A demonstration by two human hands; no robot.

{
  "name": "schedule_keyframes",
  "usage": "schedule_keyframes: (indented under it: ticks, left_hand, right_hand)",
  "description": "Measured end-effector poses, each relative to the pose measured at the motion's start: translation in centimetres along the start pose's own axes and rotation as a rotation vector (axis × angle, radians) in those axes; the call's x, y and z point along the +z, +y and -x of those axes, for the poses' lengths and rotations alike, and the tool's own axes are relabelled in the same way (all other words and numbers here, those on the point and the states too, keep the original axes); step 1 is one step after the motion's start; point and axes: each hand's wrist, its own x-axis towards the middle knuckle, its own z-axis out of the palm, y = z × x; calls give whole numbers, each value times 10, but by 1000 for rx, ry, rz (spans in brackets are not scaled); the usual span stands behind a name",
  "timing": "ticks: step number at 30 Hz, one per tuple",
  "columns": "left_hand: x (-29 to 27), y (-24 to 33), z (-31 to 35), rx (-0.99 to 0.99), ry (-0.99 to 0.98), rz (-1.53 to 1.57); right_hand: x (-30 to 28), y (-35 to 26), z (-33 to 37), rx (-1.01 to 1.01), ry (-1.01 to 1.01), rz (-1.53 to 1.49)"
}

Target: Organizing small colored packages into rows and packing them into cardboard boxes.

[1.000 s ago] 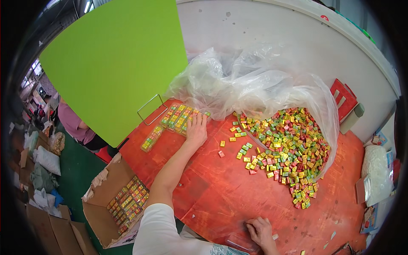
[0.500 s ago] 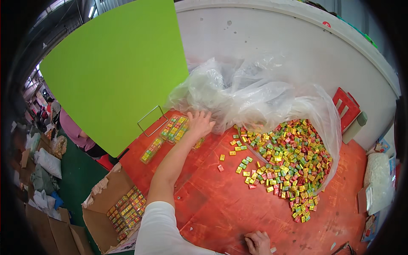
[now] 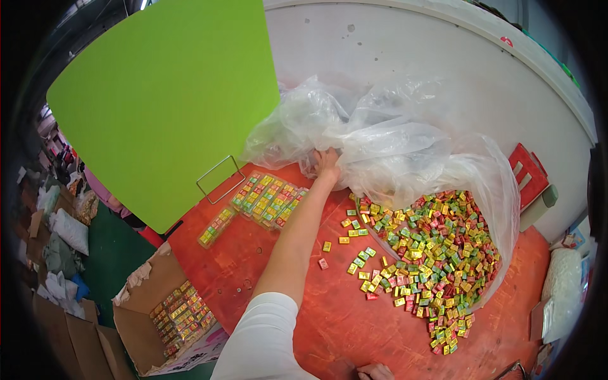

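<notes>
My left hand [image 3: 327, 164] reaches far over the red table, its fingers closed on a fold of the clear plastic bag [image 3: 396, 152]. Some of the fingertips are hidden in the film. From the bag's mouth spill many small wrapped blocks [image 3: 437, 247] in yellow, green and red. Left of my forearm lie several clear packs [image 3: 269, 197] filled with rows of the same blocks, and one pack [image 3: 217, 228] sits slightly apart. At the bottom edge my right hand [image 3: 375, 372] rests on the table with curled fingers, mostly cut off; whether it holds anything is hidden.
A green board [image 3: 164, 107] with a wire handle [image 3: 220, 179] rises at the left. Below it, an open cardboard box [image 3: 142, 304] holds packed blocks. A white panel [image 3: 405, 57] bounds the back. A red plastic item [image 3: 529, 174] and a white sack [image 3: 562, 291] are at the right.
My left hand has left the clear packs, moving right and slightly away to the plastic bag. The packs now show more fully. My right hand sits lower in view, more cut off.
</notes>
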Motion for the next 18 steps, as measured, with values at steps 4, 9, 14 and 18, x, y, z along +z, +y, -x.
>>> schedule_keyframes:
  ticks: [4,9,14,18]
  left_hand:
    - [28,-4,-4,-13,247,372]
    - [38,-8,24,49,315,508]
    - [35,-5,60,3,454,638]
    - [16,-2,90,-110,404,650]
  right_hand:
    - [0,0,-1,22,-10,-9]
    - [-2,-6,-1,20,-24,37]
    - [5,2,5,-5,-11,80]
    - [12,19,6,-95,26,137]
